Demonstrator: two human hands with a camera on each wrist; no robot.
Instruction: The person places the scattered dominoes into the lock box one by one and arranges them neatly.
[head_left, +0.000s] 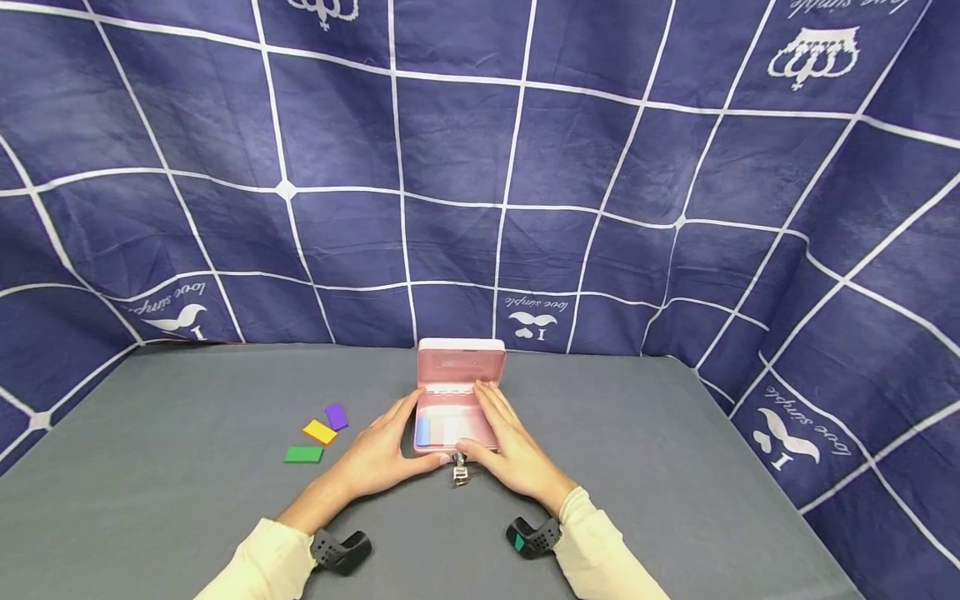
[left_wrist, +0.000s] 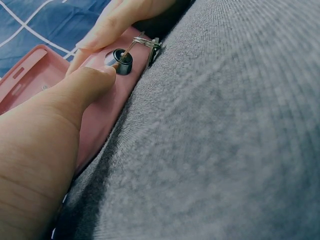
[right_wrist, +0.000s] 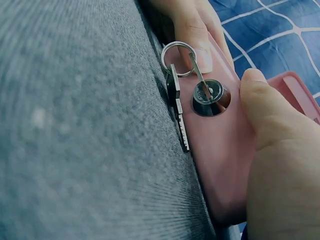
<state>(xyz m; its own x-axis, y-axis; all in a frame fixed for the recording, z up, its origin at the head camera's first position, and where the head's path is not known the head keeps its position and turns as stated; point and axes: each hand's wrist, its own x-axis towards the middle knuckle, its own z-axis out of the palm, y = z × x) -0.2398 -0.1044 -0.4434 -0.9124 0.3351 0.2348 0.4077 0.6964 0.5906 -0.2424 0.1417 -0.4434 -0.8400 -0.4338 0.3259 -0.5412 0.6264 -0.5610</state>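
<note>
A pink metal lock box stands on the grey table with its hinged lid raised at the back. Inside lie flat pieces, a blue one and paler ones beside it. My left hand grips the box's left side, its thumb along the front wall near the lock. My right hand holds the right side, fingers along the rim and thumb at the front edge. In the right wrist view, a key sits in the round lock. A second key hangs from the same ring.
Left of my left hand lie three flat tiles: green, yellow and purple. A blue cloth with white lines hangs behind the grey table and along its right side.
</note>
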